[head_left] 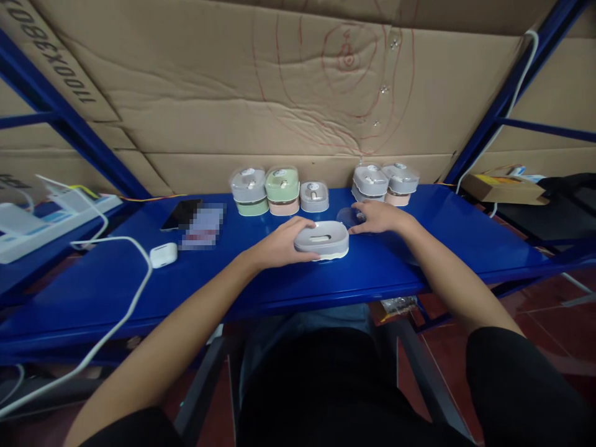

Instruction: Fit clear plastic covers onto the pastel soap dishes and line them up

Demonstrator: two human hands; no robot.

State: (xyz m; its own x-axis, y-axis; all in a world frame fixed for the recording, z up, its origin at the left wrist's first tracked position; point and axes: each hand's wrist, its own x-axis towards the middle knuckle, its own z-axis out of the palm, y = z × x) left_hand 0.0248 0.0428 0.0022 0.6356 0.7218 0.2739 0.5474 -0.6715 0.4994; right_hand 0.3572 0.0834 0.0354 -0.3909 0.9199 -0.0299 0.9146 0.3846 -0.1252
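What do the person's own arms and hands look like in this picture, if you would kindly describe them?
The left hand and right hand are bare, with no gloves, and no ring, watch or bracelet shows. The forearms are bare too, up to short black sleeves: the left sleeve and the right sleeve.
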